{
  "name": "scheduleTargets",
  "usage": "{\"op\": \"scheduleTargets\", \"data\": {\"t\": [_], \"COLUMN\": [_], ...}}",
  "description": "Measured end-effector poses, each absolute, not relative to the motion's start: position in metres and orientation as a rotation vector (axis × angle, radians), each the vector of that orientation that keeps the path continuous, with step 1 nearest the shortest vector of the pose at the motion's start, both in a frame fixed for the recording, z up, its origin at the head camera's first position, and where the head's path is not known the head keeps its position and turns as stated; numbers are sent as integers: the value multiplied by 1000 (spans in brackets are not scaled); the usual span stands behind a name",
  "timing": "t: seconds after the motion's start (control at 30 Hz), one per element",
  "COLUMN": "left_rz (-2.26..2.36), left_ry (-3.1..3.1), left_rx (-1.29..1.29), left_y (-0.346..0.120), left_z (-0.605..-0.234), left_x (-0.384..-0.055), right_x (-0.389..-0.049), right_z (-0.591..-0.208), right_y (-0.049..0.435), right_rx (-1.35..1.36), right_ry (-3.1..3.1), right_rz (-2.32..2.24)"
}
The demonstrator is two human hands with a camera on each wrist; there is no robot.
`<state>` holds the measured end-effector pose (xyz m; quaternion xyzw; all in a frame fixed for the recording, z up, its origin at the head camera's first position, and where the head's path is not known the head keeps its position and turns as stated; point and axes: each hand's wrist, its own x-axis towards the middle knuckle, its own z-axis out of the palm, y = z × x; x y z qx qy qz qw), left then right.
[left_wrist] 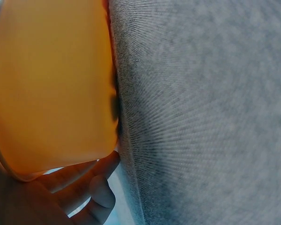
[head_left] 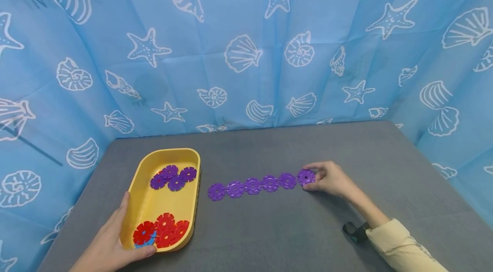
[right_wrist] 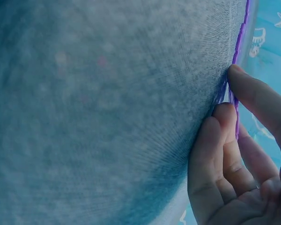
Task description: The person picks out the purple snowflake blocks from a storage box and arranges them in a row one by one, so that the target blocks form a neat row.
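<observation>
My right hand (head_left: 332, 179) pinches a purple flower-shaped disc (head_left: 306, 176) between thumb and fingers at the right end of a row of similar purple discs (head_left: 252, 186). In the right wrist view, the fingers (right_wrist: 207, 157) and thumb lie around the thin purple edge, low over the table. At the left, my left hand (head_left: 109, 238) grips the near left corner of a yellow tray (head_left: 163, 201), thumb at its rim. The left wrist view has curled fingers against the tray's outer wall (left_wrist: 51, 84). Inside the tray, purple discs (head_left: 176, 183) lie at the far end.
Red discs (head_left: 165, 235) lie over blue pieces (head_left: 146, 240) in the tray's near end. A grey cloth (head_left: 269, 229) covers the table. Behind it hangs a blue curtain (head_left: 246, 88) with shells and starfish. A black strap (head_left: 356, 232) is around the right wrist.
</observation>
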<state>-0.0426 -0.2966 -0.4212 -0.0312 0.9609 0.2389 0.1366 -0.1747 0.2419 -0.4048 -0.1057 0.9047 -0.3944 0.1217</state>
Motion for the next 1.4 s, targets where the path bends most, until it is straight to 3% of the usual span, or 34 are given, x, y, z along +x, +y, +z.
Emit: {"op": "scheduleTargets", "data": {"t": [0.87,1.4], "left_rz": [683,680], "left_ry": [2771,2723], "left_rx": [-117,-151], "left_y": [-295,-295], "left_z": [-420,-418], "left_x": [-43,-44], "right_x": [-175,-172], "right_z": [-406,-373], "right_y": [240,195], "right_rx": [-291,-559], "right_ry": [2654,2659], "right_rz": [-1012,-1208]}}
